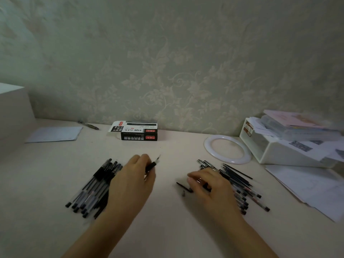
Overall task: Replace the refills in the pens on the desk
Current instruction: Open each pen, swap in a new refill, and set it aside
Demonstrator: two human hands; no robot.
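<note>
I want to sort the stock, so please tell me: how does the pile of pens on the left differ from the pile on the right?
The left pile lies in a tight bundle with its pens nearly parallel; the right pile is looser and fanned out. The left pile shows only whole pens, while the right pile also has thin bare refills at its far edge. The right hand rests on the right pile; the left hand holds one pen beside the left pile. Both lie on the desk.

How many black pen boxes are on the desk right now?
2. Both stand at the back of the desk by the wall, stacked: the upper box with its flap open, the lower box under it. Others may be hidden.
</note>
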